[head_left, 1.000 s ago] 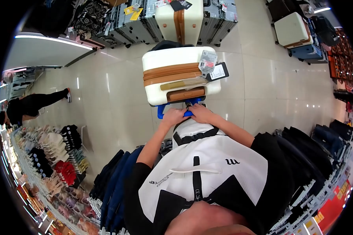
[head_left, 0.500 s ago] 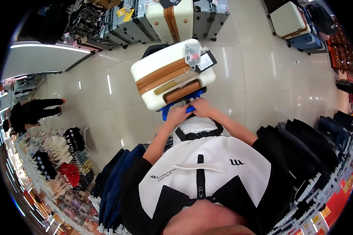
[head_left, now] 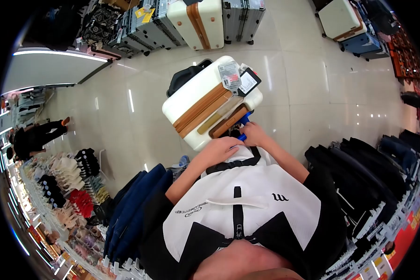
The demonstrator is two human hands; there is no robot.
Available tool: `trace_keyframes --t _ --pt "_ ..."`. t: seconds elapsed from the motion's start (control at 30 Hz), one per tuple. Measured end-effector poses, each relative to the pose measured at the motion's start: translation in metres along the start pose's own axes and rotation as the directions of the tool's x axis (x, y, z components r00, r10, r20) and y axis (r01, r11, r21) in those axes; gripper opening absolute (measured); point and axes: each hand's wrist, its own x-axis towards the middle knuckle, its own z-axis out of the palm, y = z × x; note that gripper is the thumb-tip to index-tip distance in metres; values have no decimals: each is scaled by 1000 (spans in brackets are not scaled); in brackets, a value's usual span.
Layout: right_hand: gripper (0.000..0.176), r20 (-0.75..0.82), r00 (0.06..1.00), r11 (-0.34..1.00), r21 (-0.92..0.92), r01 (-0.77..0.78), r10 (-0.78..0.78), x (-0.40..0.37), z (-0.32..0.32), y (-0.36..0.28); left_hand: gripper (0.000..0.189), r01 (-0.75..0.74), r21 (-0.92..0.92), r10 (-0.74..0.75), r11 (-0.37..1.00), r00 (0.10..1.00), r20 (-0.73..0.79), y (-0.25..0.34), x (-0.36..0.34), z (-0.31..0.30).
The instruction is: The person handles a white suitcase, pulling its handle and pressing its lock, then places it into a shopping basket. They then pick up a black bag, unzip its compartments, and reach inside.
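A cream suitcase (head_left: pixel 177 106) with brown bands and hanging tags stands tilted just ahead of my body. Its brown handle panel faces me. Part of a blue cart handle (head_left: pixel 243 136) shows between the suitcase and my waist. My left hand (head_left: pixel 223 148) rests at the near side of this handle, fingers bent and partly hidden. My right hand (head_left: pixel 254 134) is closed round the blue handle at its right part. Behind the suitcase sits a black item (head_left: pixel 184 79). A black-framed tag (head_left: pixel 248 82) hangs at the suitcase's upper right.
Grey suitcases (head_left: pixel 242 21) and a cream one (head_left: pixel 198 23) line the far side. Clothes racks flank me, with blue jeans (head_left: pixel 135 212) at left and dark trousers (head_left: pixel 354 172) at right. A person in black (head_left: pixel 37 136) is at far left.
The cream suitcase has turned and come nearer, moving slightly right. The blue handle has swung round with it. My left hand has moved lower, and my right hand has shifted right.
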Motion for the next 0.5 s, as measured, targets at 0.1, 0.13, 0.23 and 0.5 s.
trace_keyframes --t 0.1,0.13,0.23,0.5 --pt "25 24 999 999 -27 24 -23 -18 20 -2 24 -208 255 302 944 857 -418 18 -26 -18" --pt "25 -25 999 1000 -7 28 -29 -23 25 -5 26 -124 403 325 907 816 -479 13 -31 -27" --pt "23 -132 990 998 49 -37 43 -35 36 -20 36 210 353 117 912 691 -714 -22 -33 -30" --pt "17 -207 958 980 74 -186 198 -37 107 -56 39 -78 429 317 900 792 -521 -99 -18 -51"
